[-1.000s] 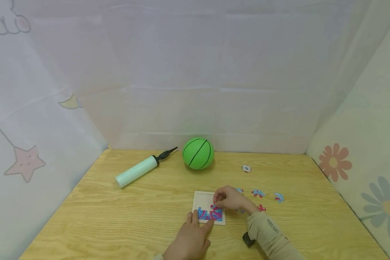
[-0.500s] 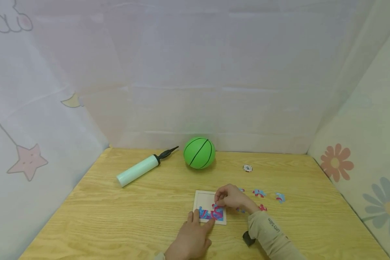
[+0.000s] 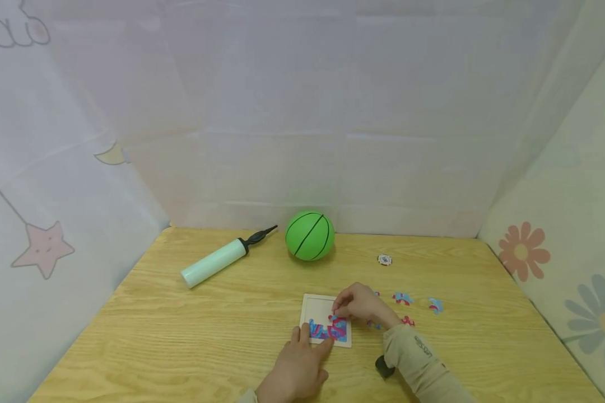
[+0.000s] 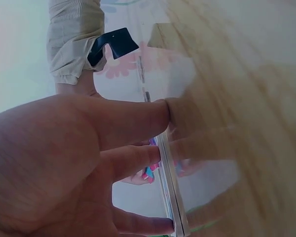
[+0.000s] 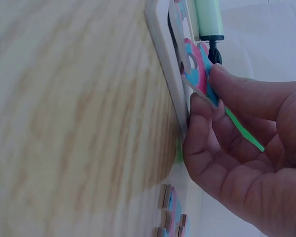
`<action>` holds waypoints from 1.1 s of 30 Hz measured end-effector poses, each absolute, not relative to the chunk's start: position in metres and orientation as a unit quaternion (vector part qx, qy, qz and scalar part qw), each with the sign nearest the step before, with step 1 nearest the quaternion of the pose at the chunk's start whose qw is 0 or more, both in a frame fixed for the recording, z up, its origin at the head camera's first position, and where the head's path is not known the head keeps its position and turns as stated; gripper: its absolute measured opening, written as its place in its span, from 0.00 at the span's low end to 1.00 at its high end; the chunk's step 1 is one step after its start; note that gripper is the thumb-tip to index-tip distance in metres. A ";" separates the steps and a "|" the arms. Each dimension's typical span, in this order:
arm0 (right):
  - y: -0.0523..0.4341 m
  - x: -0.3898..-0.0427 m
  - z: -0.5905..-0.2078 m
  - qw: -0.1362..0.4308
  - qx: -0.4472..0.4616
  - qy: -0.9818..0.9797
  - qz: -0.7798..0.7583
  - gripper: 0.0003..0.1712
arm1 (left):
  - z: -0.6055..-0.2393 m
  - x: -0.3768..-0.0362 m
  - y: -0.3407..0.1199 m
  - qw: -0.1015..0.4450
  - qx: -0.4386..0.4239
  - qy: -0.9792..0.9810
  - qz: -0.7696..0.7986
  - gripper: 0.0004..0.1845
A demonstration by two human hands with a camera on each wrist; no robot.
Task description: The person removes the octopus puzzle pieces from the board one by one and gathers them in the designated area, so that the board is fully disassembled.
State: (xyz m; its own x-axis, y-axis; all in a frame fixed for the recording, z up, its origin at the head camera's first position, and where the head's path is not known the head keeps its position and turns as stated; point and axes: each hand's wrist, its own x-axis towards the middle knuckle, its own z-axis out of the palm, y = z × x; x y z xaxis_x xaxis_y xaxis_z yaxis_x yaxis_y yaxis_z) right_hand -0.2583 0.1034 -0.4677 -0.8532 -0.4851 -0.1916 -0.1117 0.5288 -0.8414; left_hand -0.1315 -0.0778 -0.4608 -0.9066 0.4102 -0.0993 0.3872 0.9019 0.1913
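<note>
Right wrist view alone shows right hand [image 5: 246, 148] pinching puzzle piece [image 5: 197, 69] tilted.

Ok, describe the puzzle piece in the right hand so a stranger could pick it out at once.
Start at the green ball at the back of the wooden table and come toward the near edge to the square puzzle tray. The puzzle piece is the pink-and-blue one pinched in the right hand over the tray; the other loose pieces lie flat to the right.

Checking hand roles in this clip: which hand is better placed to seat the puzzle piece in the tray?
The right hand. It already pinches the puzzle piece at the puzzle tray, as the right wrist view shows. The left hand rests straight fingers on the tray's near edge, likely steadying it.
</note>
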 end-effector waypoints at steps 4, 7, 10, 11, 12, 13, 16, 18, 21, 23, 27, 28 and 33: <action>0.104 -0.262 -0.472 0.206 -0.170 0.852 -0.451 0.03 | -0.460 -0.131 -0.078 0.070 0.203 0.973 0.087 0.30; 0.106 -0.263 -0.474 0.210 -0.177 0.849 -0.452 0.03 | -0.460 -0.130 -0.078 0.074 0.201 0.973 0.091 0.30; 0.107 -0.264 -0.474 0.218 -0.191 0.845 -0.450 0.01 | -0.460 -0.130 -0.078 0.079 0.200 0.972 0.093 0.30; 0.108 -0.264 -0.472 0.220 -0.198 0.843 -0.448 0.02 | -0.461 -0.130 -0.078 0.079 0.200 0.972 0.092 0.30; 0.108 -0.264 -0.472 0.223 -0.204 0.842 -0.446 0.02 | -0.461 -0.130 -0.078 0.079 0.200 0.972 0.092 0.30; 0.109 -0.263 -0.471 0.225 -0.210 0.841 -0.445 0.03 | -0.461 -0.130 -0.078 0.080 0.199 0.972 0.092 0.30; 0.110 -0.263 -0.468 0.230 -0.222 0.838 -0.443 0.03 | -0.462 -0.131 -0.078 0.080 0.200 0.972 0.091 0.30; 0.110 -0.264 -0.468 0.234 -0.223 0.836 -0.444 0.04 | -0.462 -0.131 -0.078 0.082 0.201 0.972 0.091 0.30; 0.112 -0.265 -0.467 0.237 -0.227 0.834 -0.444 0.04 | -0.461 -0.131 -0.078 0.083 0.203 0.972 0.089 0.30; 0.113 -0.265 -0.466 0.243 -0.231 0.828 -0.449 0.04 | -0.461 -0.131 -0.078 0.080 0.205 0.972 0.085 0.30; 0.116 -0.264 -0.462 0.247 -0.233 0.817 -0.465 0.04 | -0.462 -0.131 -0.077 0.070 0.207 0.973 0.080 0.30; 0.117 -0.263 -0.461 0.246 -0.231 0.816 -0.469 0.04 | -0.462 -0.131 -0.077 0.068 0.208 0.973 0.079 0.30; 0.122 -0.261 -0.456 0.229 -0.222 0.823 -0.470 0.04 | -0.462 -0.131 -0.078 0.062 0.209 0.973 0.076 0.31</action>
